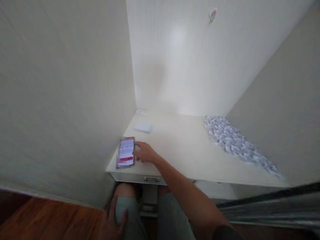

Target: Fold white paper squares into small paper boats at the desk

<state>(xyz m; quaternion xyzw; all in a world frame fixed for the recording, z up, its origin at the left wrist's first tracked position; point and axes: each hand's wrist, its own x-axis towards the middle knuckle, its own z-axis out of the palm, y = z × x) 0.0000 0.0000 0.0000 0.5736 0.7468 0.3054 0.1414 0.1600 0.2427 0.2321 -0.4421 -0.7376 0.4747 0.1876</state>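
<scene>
Phone long axis front-to-back, top pointing away; right hand at phone's right edge, grip apart; left hand spread.

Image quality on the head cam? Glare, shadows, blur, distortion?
Head view: soft glare high on the back wall, faint shadows lower on it; blocky pixelation along the left edge of the phone; left hand dim and soft near the bottom edge; fine detail smeared in the pale heap at right; walls splay outward, suggesting wide-angle stretch.
</scene>
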